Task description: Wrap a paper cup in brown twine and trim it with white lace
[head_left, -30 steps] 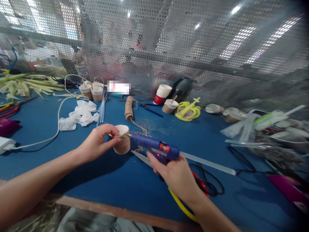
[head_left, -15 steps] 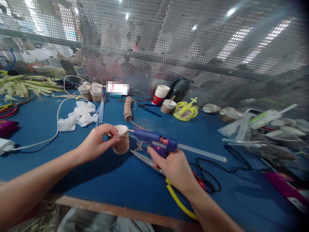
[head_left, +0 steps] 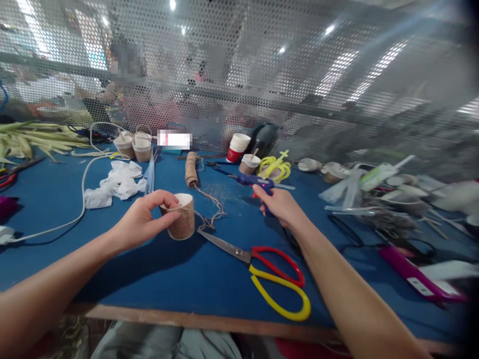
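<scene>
My left hand (head_left: 151, 217) pinches the rim of a twine-wrapped paper cup (head_left: 182, 222), thumb outside and fingers over the edge. A loose strand of twine (head_left: 213, 209) runs from near the cup to a twine roll (head_left: 191, 169) behind it. Farther right, my right hand (head_left: 279, 202) is wrapped round the handle of a blue hot glue gun (head_left: 254, 182), its nozzle pointing left, away from the cup. Scissors (head_left: 243, 254) with one red and one yellow handle lie on the blue table between my arms, blades toward the cup.
White crumpled tissue (head_left: 118, 182) and clear glue sticks (head_left: 150, 172) lie at left. Behind stand covered cups (head_left: 142, 147), a red-and-white cup stack (head_left: 238, 148) and a yellow crown-shaped piece (head_left: 275, 167). A purple power strip (head_left: 409, 274) and clutter fill the right. Perforated metal (head_left: 209, 89) borders the back.
My right hand has drawn the glue gun away from the cup, back and to the right, uncovering the scissors. My left hand keeps its grip on the cup.
</scene>
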`<state>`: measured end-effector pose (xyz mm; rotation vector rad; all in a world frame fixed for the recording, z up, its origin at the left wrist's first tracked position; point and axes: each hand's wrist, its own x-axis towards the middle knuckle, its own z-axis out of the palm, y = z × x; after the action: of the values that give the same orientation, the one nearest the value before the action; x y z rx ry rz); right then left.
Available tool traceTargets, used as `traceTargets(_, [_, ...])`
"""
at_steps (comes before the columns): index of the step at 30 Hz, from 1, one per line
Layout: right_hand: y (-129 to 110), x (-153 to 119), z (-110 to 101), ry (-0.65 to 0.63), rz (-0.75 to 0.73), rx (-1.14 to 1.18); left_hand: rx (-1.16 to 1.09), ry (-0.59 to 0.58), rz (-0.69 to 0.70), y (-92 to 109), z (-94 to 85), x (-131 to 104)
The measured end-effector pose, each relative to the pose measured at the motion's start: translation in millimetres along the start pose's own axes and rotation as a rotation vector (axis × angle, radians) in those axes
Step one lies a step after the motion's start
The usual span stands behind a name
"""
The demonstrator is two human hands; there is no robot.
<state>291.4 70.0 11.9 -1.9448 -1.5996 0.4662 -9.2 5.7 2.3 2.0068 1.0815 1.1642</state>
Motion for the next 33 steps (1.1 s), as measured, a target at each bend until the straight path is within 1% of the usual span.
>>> traceTargets(3, [6, 13, 8, -0.003, 0.027, -0.099, -0.01, -0.004, 0.007, 2, -1.1, -1])
traceTargets(5, [3, 13, 10, 0.025, 0.003, -0.16, -0.011, -0.005, 0.014, 3, -1.6, 0])
traceTargets(7, [-6, 6, 10, 0.053, -0.059, -0.191, -0.009, -0.01, 0.021, 3, -1.7, 0])
traceTargets(9, [-23, -9, 10, 0.048, -0.15, -0.19, -0.008, -0.018, 0.021, 4, -1.6, 0])
traceTargets(11, [-44, -31, 11, -0.019, -0.26, -0.16, -0.012, -0.031, 0.022, 5, -1.5, 0])
traceTargets(12, [-54, -44, 13, -0.079, -0.316, -0.133, -0.013, -0.038, 0.022, 5, -1.4, 0])
traceTargets(13, [-63, -56, 16, -0.181, -0.373, -0.093, -0.013, -0.045, 0.023, 5, -1.4, -1])
traceTargets(14, [-71, -69, 19, -0.316, -0.431, -0.008, -0.012, -0.051, 0.025, 6, -1.5, -1])
traceTargets(15, [-77, -80, 23, -0.403, -0.473, 0.047, -0.01, -0.056, 0.028, 6, -1.5, -1])
traceTargets(17, [-83, -95, 28, -0.453, -0.488, 0.13, -0.01, -0.074, 0.035, 6, -1.5, -2])
traceTargets(19, [-84, -102, 29, -0.457, -0.46, 0.205, -0.017, -0.095, 0.047, 5, -1.3, -2])
traceTargets(21, [-81, -102, 28, -0.445, -0.441, 0.263, -0.024, -0.118, 0.059, 4, -0.8, -3])
traceTargets(23, [-79, -99, 25, -0.409, -0.452, 0.298, -0.022, -0.147, 0.079, 3, -0.3, -3])
traceTargets(26, [-77, -97, 23, -0.364, -0.476, 0.326, -0.01, -0.189, 0.101, 4, 0.2, -3])
traceTargets(33, [-75, -98, 24, -0.379, -0.456, 0.343, -0.056, -0.212, 0.091, 5, 0.7, -3])
